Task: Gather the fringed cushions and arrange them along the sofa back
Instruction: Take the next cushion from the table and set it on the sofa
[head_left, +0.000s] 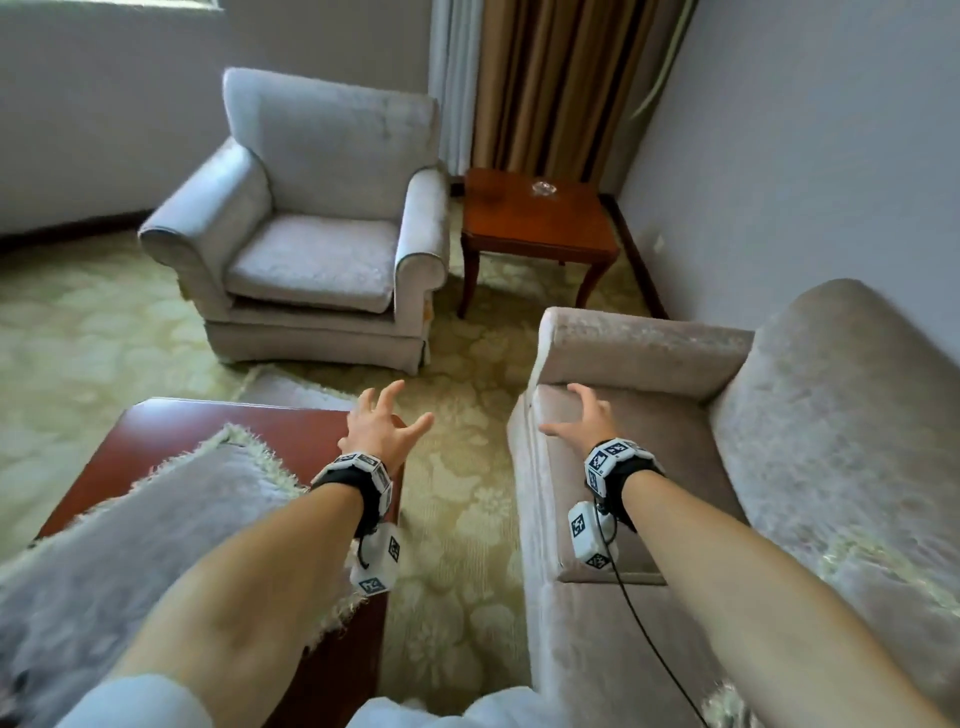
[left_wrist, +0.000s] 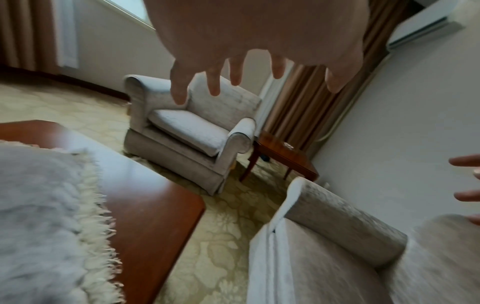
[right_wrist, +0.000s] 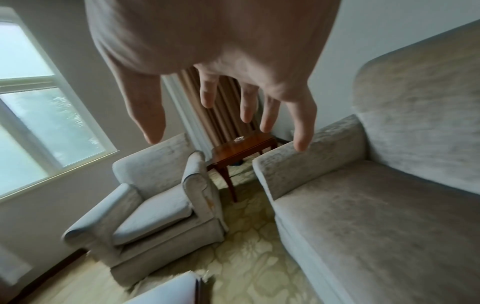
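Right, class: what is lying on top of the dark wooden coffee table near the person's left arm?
A grey fringed cushion lies on the coffee table, covering most of its top; only the far end shows bare. Whatever is under the cushion is hidden, and the left forearm blocks the cushion's near part.

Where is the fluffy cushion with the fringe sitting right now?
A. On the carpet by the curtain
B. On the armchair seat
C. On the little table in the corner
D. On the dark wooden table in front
D. The fringed cushion lies on the dark wooden table under the left arm, while both hands are empty: left hand, right hand.
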